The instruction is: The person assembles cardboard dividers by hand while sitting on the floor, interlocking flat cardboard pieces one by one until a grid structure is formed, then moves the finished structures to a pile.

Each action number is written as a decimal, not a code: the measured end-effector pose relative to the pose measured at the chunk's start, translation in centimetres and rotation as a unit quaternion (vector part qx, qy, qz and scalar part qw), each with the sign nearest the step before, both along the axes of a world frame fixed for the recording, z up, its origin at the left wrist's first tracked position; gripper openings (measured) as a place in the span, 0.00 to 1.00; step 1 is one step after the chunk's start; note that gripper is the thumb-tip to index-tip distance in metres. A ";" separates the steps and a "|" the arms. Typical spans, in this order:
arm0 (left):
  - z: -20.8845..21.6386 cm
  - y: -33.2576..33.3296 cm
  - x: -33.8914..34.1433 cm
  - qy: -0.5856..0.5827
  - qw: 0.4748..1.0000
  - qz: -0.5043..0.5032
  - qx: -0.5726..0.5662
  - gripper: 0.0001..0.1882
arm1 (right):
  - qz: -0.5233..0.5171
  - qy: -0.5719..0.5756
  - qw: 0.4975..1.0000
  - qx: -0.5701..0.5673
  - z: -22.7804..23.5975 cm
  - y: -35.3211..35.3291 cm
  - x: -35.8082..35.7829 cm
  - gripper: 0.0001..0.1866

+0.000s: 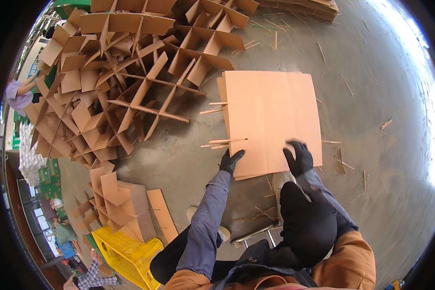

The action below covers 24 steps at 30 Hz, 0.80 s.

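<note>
A stack of flat tan cardboard sheets lies in front of me, its layers slightly out of line. My left hand, in a black glove, grips the stack's near left edge, with the thumb over the top and the other fingers mostly hidden. Over the near right part of the top sheet is my right hand, also gloved, its fingers apart and slightly blurred, with nothing seen in it. Whether it touches the sheet I cannot tell. Thin cardboard strips stick out from the stack's left side.
A large heap of interlocked cardboard dividers fills the far left. Nearer stand more dividers by a yellow crate. Narrow scraps litter the concrete floor. A metal-legged stool is below me. Several people are at the left rim.
</note>
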State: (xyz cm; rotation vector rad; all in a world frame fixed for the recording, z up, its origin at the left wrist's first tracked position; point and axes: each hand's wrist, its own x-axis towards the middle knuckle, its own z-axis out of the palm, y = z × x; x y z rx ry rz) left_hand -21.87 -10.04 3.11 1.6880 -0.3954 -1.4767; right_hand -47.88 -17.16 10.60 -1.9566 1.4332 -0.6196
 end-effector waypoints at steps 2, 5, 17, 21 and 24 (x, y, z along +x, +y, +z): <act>0.5 -1.4 -1.5 -0.011 0.999 -0.024 -0.033 0.27 | -0.037 0.072 0.995 -0.050 -5.7 -2.7 1.0 0.27; 0.0 -1.8 -2.5 -0.118 0.990 -0.069 -0.027 0.26 | -0.007 0.199 0.978 -0.065 -8.6 -2.1 3.4 0.32; -4.5 1.0 -3.1 -0.143 0.986 0.011 -0.082 0.33 | 0.045 0.221 0.969 -0.106 -10.2 -1.8 4.8 0.36; -6.8 1.3 -1.0 0.150 0.988 0.023 0.012 0.27 | 0.111 0.210 0.963 -0.124 -9.4 -1.7 4.3 0.34; -6.3 0.3 -0.3 0.242 0.966 0.016 0.085 0.27 | 0.126 0.193 0.963 -0.137 -9.5 -2.1 3.9 0.33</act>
